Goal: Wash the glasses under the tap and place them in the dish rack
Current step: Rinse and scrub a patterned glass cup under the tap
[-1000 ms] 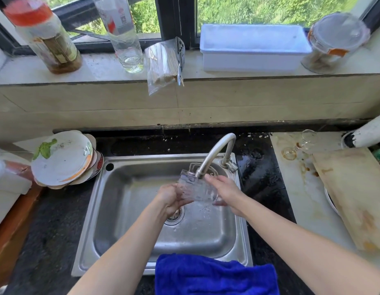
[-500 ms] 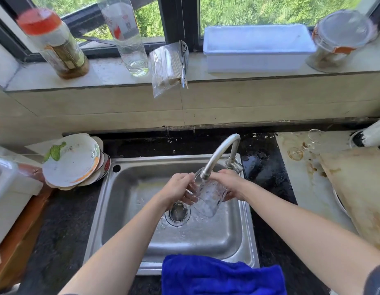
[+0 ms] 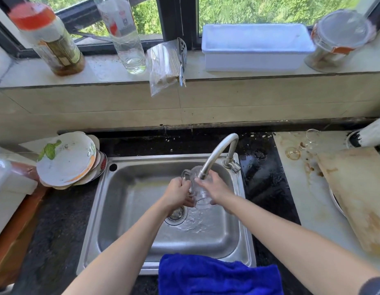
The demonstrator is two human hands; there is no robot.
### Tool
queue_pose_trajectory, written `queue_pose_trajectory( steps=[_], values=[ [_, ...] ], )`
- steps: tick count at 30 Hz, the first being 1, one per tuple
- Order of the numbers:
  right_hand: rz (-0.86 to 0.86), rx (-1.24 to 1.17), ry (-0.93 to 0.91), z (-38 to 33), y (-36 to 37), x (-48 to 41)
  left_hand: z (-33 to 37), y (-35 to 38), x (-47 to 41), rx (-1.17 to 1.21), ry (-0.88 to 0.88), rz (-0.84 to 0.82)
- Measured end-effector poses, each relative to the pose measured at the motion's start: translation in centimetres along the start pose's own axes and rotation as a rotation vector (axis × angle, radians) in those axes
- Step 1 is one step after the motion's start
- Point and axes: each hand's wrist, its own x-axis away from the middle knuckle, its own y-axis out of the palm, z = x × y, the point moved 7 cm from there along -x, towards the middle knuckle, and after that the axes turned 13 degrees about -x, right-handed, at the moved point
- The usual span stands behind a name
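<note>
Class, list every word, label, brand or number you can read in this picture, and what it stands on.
No text here can be read.
Label on the clear bottle: red and white print, too blurred.
Label on the red-lidded jar: too blurred.
Orange label on the right-hand jar: too blurred.

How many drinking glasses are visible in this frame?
2. A glass mug, gripped by left hand and right hand, is under the tap; a stemmed glass appears to lie sideways on the right counter. Others may be hidden.
</note>
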Motion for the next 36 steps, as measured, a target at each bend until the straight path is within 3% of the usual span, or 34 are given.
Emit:
queue_pose_trajectory(
  steps=[2,5,9,11,13,15,18,22,28,30,33,36],
  values=[
    [0.065,-0.026,0.016,-1.3,-1.0,-1.3,0.2,0.5,0.4,-0.001,0.015,-0.011],
    [0.147,0.121,-0.056,-2.7,-0.6,0.0,-0.1,-0.1,0.4,0.049,-0.012,0.041],
    [-0.039,0.009,-0.009,-0.4,1.4,1.0,-1.1,-1.2,0.3,0.077,-0.040,0.047],
    [0.054,-0.138,0.059,-1.2,-0.3,-0.8,-1.1,-0.5,0.5,0.104,-0.029,-0.014],
    [0.126,-0.169,0.014,-2.6,-1.1,-1.4,-1.2,0.2,0.5,0.159,-0.033,-0.025],
    [0.094,-0.095,-0.074,-3.3,0.0,-0.1,-1.6,-0.2,0.0,0.183,-0.080,0.048],
    [-0.068,-0.111,-0.060,-2.3,2.3,2.6,-2.6,-1.3,-0.8,0.186,-0.155,0.162],
    [0.100,-0.260,-0.010,-4.2,-0.1,1.1,-2.4,0.3,-0.6,0.243,-0.158,0.014],
    [0.008,-0.306,0.028,-3.6,1.7,1.5,-3.1,-0.3,-0.7,0.340,-0.178,0.047],
    [0.038,-0.382,0.122,-3.0,0.9,1.0,-3.0,-1.0,-0.3,0.171,-0.135,0.061],
    [0.105,-0.401,0.140,-2.9,-0.7,-0.4,-0.9,-2.9,0.8,-0.421,0.121,0.238],
    [0.113,-0.327,0.166,-2.9,-0.4,-0.3,1.2,-1.1,1.5,-0.646,0.297,0.211]
  ],
)
